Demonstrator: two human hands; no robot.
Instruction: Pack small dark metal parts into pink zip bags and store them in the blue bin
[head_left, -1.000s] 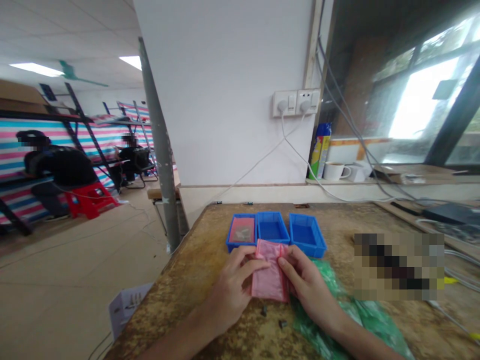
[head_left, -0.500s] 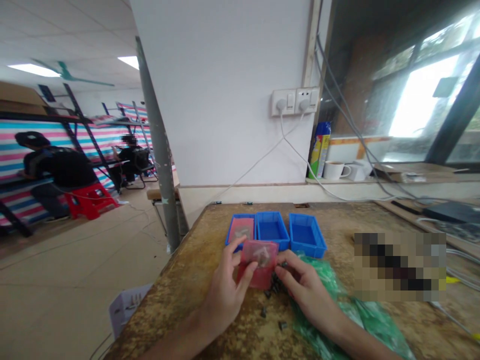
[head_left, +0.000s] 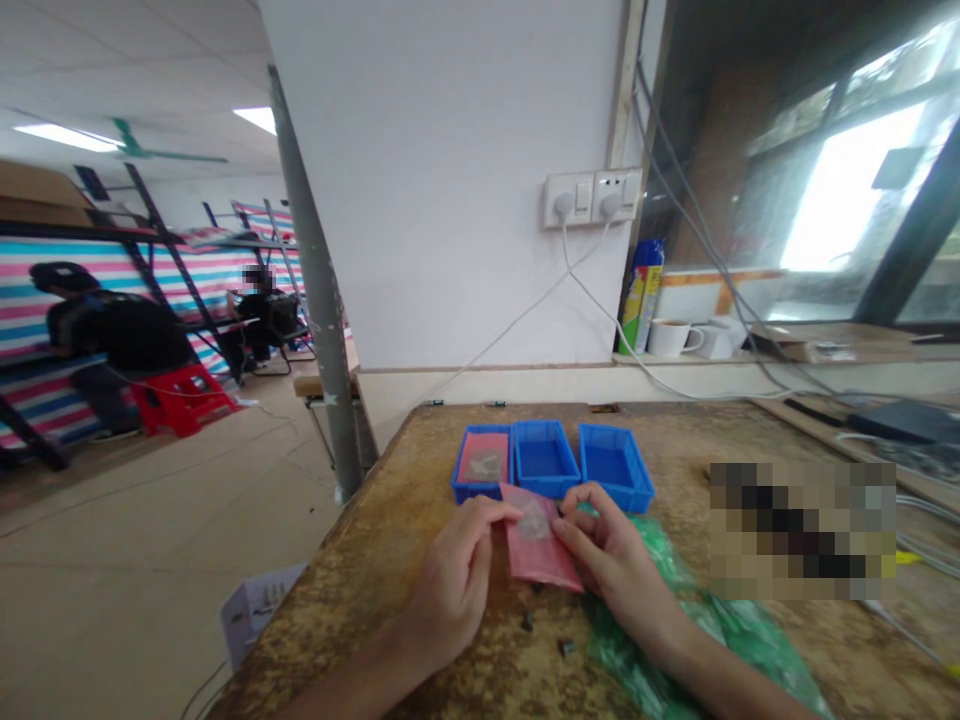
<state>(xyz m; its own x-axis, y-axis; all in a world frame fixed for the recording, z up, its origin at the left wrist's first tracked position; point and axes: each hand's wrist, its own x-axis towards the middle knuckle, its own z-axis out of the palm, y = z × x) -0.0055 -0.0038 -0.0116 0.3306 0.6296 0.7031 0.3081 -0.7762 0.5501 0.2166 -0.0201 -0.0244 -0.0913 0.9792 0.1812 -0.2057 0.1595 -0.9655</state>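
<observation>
A small pink translucent plastic bag [head_left: 541, 562] with pale contents showing through it is held up over the table, tilted. My left hand [head_left: 457, 570] is closed, its fingertips at the bag's upper left edge. Thumb and fingers of my right hand [head_left: 619, 565] pinch the bag's right side. Just beyond the bag stands a blue tray [head_left: 483, 490] with another pink bag [head_left: 484, 450] in it. Small dark metal-looking pieces [head_left: 566, 648] lie on the table below the hands; some are hidden behind the bag.
Two more blue trays, a middle one [head_left: 546, 486] and a right one [head_left: 619, 497], stand alongside. Crumpled green plastic [head_left: 660, 630] lies under my right forearm. Cables and a blurred-out patch [head_left: 802, 530] are at the right. Two people [head_left: 127, 325] sit at the far left.
The pink bag has turned and tilted, its lower end swinging right. My left hand has shifted its grip to the bag's edge. The bag in the left tray is more visible now.
</observation>
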